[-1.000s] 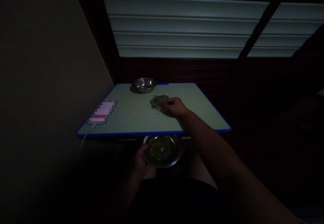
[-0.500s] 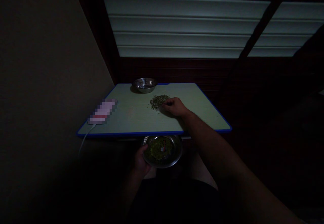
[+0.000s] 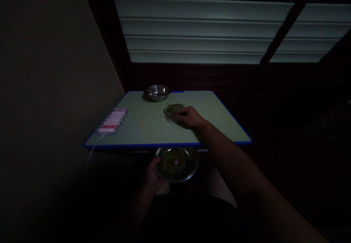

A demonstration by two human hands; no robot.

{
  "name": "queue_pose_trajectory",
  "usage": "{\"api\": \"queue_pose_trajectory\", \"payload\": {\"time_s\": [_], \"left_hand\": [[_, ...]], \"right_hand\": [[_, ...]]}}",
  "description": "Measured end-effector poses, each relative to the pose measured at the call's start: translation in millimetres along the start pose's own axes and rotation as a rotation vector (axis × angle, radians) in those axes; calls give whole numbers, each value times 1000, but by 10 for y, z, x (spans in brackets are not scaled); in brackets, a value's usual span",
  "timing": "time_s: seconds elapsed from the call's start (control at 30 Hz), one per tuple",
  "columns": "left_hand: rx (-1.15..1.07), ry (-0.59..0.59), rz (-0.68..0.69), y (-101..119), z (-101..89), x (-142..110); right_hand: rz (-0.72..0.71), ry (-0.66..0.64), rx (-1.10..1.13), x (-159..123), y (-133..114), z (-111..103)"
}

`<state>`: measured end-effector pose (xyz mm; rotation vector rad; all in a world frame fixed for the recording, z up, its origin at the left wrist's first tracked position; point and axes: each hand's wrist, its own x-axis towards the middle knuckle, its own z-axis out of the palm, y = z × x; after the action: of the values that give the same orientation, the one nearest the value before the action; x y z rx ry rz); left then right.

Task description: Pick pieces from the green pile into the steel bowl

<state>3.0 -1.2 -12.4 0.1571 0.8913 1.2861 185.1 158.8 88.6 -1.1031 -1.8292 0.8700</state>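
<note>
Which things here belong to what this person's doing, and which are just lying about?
Seemingly in use:
green grain pile, at the right hand's fingertips
lower metal bowl, gripped by the left hand
table, under the pile
perhaps the upper metal bowl, untouched

Probably lying about:
pixelated item
white cable

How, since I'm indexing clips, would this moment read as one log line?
left hand: holds metal bowl below tabletop; right hand: at green grain pile; second bowl: tabletop, far edge

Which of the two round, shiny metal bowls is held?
The lower round, shiny metal bowl: the left hand grips its rim. The other bowl stands on the pale, blue-edged table, untouched.
</note>
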Motion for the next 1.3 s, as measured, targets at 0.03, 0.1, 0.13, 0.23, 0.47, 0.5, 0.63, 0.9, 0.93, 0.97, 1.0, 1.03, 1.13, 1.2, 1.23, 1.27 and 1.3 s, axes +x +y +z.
{"api": "queue_pose_trajectory", "payload": {"time_s": [0.03,0.1,0.13,0.23,0.47,0.5,0.63,0.9,0.93,0.97,1.0,1.03,1.13,1.2,1.23,1.27,1.3], "left_hand": [[-2,0,3,1,4,-1],[-9,9,9,1,5,4],[-14,15,8,1,3,7],[-17,13,-13,1,-13,16],[-44,14,-10,11,-11,8],[-46,21,-7,13,-4,5],[-40,44,4,19,31,-13],[-52,38,11,38,55,-30],[-48,33,8,39,52,-29],[-44,25,4,39,49,-29],[-43,17,1,39,46,-29],[-45,14,1,38,45,-31],[-58,14,9,39,47,-39],[-64,20,6,41,54,-43],[-68,21,5,43,58,-44],[-72,20,3,44,63,-44],[-77,18,3,46,67,-43]], "right_hand": [[6,-16,24,-1,-4,0],[18,-50,63,-2,-14,-3],[23,-69,79,-4,-22,-5],[31,-138,117,-9,-52,-12],[57,-152,116,28,-140,60],[53,-141,114,44,-150,83],[50,-186,104,99,-182,181],[8,-429,175,103,-236,190],[0,-459,189,95,-245,175],[-5,-483,200,84,-253,157],[-6,-498,208,69,-263,137],[-1,-500,211,51,-272,112],[42,-404,189,-26,-298,15],[92,-283,141,-81,-305,-62],[122,-224,107,-106,-303,-97],[160,-188,67,-129,-299,-126],[200,-156,23,-148,-294,-146]]}}
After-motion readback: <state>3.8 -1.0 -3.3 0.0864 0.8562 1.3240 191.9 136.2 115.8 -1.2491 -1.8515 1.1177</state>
